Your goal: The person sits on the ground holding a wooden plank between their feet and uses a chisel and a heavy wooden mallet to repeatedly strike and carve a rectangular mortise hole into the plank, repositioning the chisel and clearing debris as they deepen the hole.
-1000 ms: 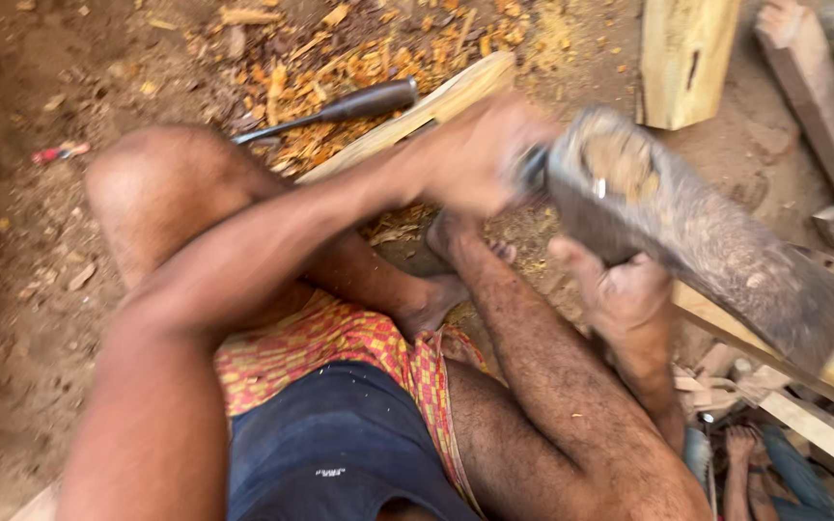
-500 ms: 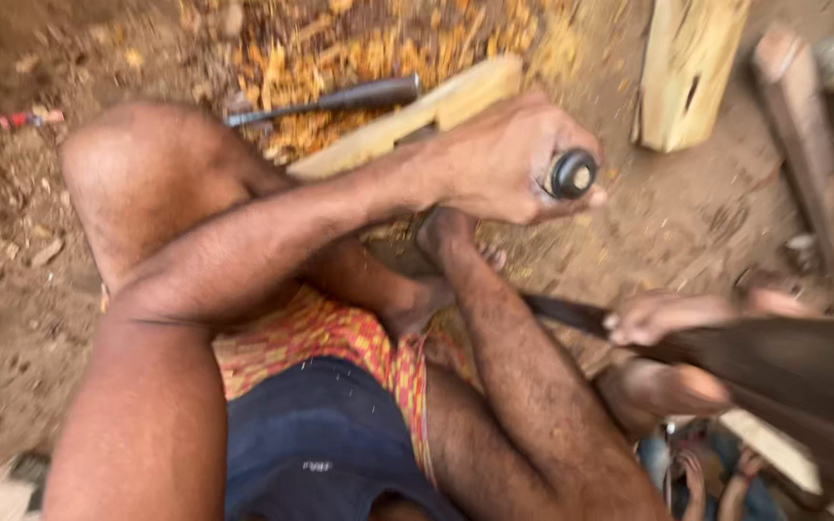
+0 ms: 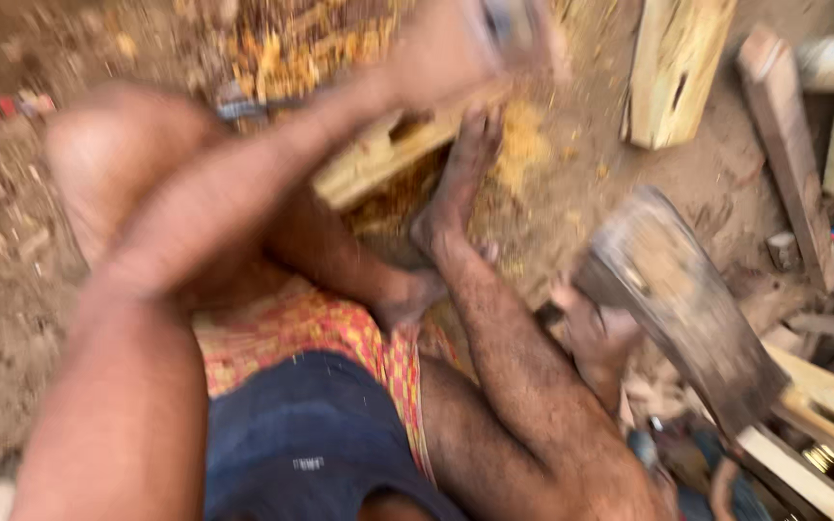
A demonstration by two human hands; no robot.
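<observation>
Gripping a dark tool handle (image 3: 509, 21): left hand (image 3: 456, 48), closed tight | right hand (image 3: 596, 333): closed round a big blade (image 3: 682, 299) | wood plank (image 3: 388, 145) underfoot

Bare dirt floor (image 3: 12, 318) left of the long pale notched wood beam (image 3: 388, 154) is open. Right of beam: crowded w/ upright pale wood block (image 3: 678, 68), reddish plank (image 3: 789, 145), stacked offcuts (image 3: 822, 405).
</observation>
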